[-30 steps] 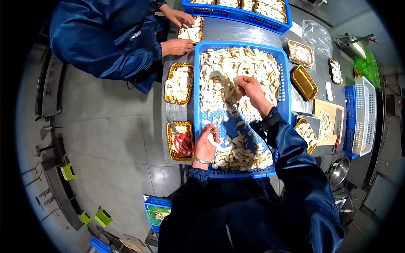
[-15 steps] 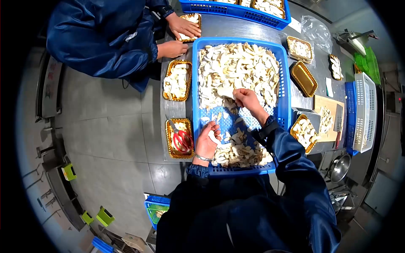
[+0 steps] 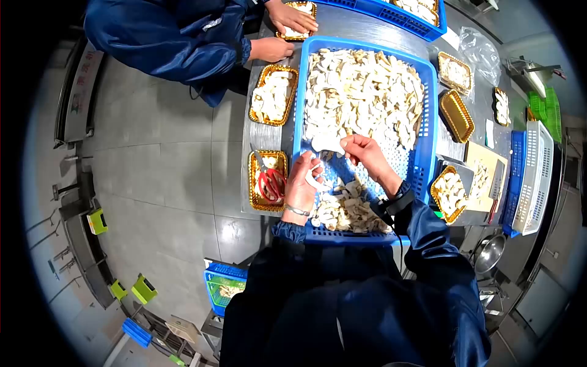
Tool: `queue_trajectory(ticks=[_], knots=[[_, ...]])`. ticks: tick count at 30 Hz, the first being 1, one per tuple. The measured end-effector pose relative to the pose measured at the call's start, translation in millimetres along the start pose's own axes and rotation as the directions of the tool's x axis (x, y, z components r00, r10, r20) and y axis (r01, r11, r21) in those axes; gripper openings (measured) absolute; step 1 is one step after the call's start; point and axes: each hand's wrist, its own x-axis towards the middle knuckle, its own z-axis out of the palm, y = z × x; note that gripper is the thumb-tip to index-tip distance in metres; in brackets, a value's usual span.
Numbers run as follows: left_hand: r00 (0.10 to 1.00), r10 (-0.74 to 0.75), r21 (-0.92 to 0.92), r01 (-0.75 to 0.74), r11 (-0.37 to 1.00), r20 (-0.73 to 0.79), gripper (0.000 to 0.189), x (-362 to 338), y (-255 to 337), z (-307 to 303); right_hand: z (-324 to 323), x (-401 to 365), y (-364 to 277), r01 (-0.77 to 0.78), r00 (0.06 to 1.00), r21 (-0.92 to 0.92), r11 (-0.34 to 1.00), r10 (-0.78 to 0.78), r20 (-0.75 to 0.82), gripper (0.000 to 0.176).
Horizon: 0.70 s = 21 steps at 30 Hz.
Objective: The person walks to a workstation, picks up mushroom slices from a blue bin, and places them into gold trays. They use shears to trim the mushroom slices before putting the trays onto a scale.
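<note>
Crosswise, a pale slice [image 3: 327, 144] reaches out from the right hand [image 3: 370, 158], its long axis running roughly side to side, so its free end points towards the left edge of the table [image 3: 255, 137]. The right grip is closed on its other end, thumb and fingertips pinching it. It is held over the middle of the blue crate [image 3: 431, 110], between the large heap of slices [image 3: 364, 92] on the far side and the smaller heap [image 3: 350, 211] by the near rim.

The left hand [image 3: 299, 188] is much the nearer to that free end: its fingertips are just on the near side of it, and I can't tell whether they touch. The left grip is half curled, palm up, around another curved slice [image 3: 314, 180], which lies along the fingers. Beyond its outer side, near the table's near left corner, sits a gold tray [image 3: 252, 183] with red-handled scissors [image 3: 271, 185] across it.
</note>
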Motion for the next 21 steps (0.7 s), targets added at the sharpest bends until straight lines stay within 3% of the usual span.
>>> queue_trajectory(ticks=[5,11,21], knots=[[0.994,0.083,0.223,-0.066,0.973,-0.068,0.031,1.6,-5.0,0.0,4.8,-14.5,17.8,-0.007,1.0,-0.009,1.0,0.007,0.013,0.018],[0.985,0.089,0.225,-0.053,0.973,-0.151,0.027,1.5,-14.4,0.8,6.3,-23.9,23.3,-0.007,1.0,-0.026,1.0,0.008,0.018,0.019],[0.996,0.087,0.274,-0.075,0.959,-0.033,0.021,-2.6,-15.2,-9.4,-20.8,-14.1,44.2,-0.04,0.987,0.086,0.995,0.053,-0.154,0.016]])
